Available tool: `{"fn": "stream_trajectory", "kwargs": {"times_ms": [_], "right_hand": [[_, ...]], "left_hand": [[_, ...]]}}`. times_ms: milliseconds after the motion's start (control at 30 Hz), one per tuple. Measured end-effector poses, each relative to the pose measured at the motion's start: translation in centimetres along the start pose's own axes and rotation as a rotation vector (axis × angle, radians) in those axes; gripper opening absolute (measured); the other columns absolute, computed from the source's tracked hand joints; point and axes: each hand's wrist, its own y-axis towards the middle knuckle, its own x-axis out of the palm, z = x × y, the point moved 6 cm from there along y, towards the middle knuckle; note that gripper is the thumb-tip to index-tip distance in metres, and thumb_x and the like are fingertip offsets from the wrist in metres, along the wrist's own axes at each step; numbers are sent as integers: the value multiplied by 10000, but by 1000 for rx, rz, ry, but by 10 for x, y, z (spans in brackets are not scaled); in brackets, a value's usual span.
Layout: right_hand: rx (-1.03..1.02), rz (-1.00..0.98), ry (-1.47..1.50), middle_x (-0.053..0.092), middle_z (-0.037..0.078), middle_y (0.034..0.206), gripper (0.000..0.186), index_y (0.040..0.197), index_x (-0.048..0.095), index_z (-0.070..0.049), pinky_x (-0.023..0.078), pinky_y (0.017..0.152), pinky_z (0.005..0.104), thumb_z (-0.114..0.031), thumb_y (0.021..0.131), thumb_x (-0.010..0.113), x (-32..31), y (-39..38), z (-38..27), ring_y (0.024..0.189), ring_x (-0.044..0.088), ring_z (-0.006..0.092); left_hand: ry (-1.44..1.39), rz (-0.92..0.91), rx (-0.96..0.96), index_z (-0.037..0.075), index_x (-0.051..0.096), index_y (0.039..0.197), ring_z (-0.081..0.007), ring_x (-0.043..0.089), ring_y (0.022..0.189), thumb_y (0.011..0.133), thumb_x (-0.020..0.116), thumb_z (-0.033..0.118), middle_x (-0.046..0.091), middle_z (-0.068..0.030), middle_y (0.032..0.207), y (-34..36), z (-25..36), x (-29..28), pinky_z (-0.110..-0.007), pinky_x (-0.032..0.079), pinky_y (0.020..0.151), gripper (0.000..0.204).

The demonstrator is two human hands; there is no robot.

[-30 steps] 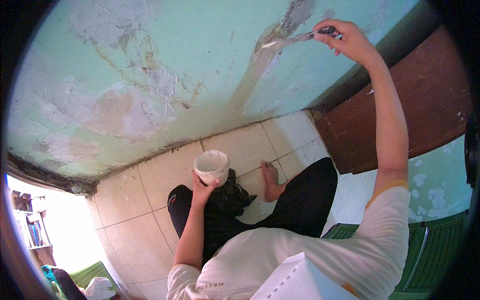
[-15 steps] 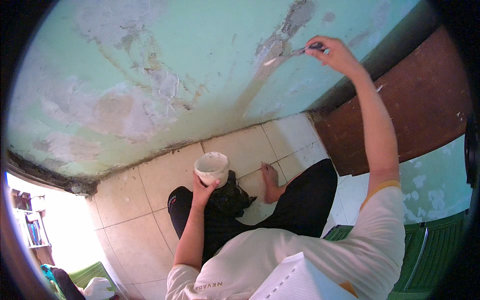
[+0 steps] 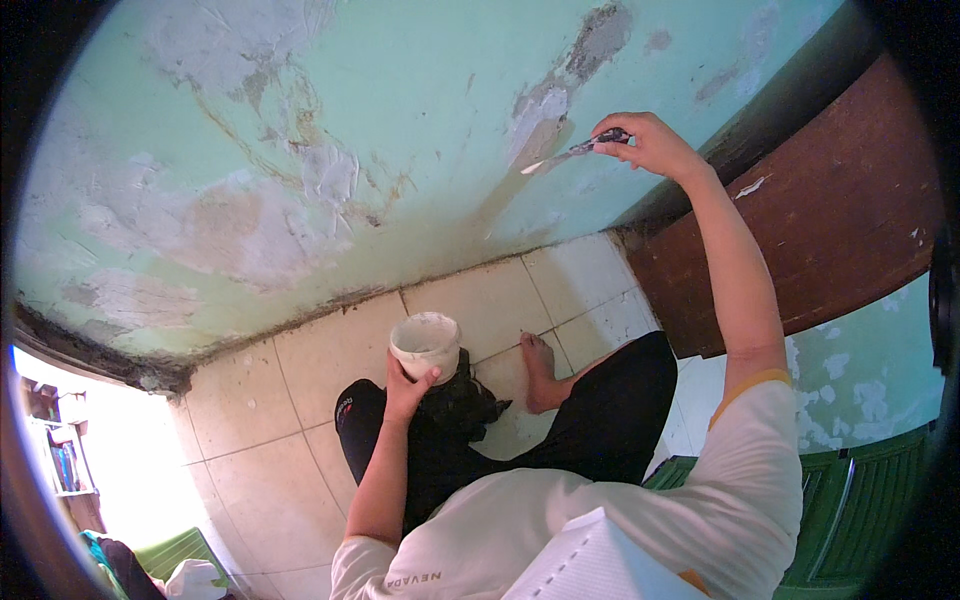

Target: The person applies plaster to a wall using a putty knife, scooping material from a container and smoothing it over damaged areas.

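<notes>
Here my right hand [image 3: 655, 145] pinches the putty knife [image 3: 565, 155] flat to the peeling green wall [image 3: 420, 110], while my left hand [image 3: 405, 385] cups the white tub [image 3: 425, 345] upright, filler close.

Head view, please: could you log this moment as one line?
right hand: holds putty knife, blade on green wall | left hand: holds white cup | seated on tiled floor

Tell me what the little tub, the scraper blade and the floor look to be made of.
Tub: probably plastic, white, smeared matt with filler.
Scraper blade: seemingly thin metal, pale paste on it.
Floor: glazed ceramic tile, cream, with dark grout lines and a faint sheen.
</notes>
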Motion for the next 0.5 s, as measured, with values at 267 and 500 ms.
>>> {"fn": "stream_trajectory", "kwargs": {"times_ms": [267, 500], "right_hand": [[-19, 136, -58, 577, -12, 777, 240, 1101, 655, -125, 490, 505, 247, -281, 920, 685, -81, 9, -9, 667, 545, 78], [76, 195, -167, 661, 54, 804, 310, 1082, 672, -47, 527, 602, 286, -310, 917, 690, -164, -13, -86, 660, 615, 116]], "left_hand": [[-59, 0, -20, 23, 355, 1411, -259, 511, 1229, 717, 852, 329, 515, -135, 1331, 0, -4, -3, -392, 400, 1054, 907], [-71, 27, -15, 25, 366, 1406, -262, 515, 1226, 726, 840, 327, 522, -134, 1324, -1, -1, -6, -391, 405, 1047, 882]]}}
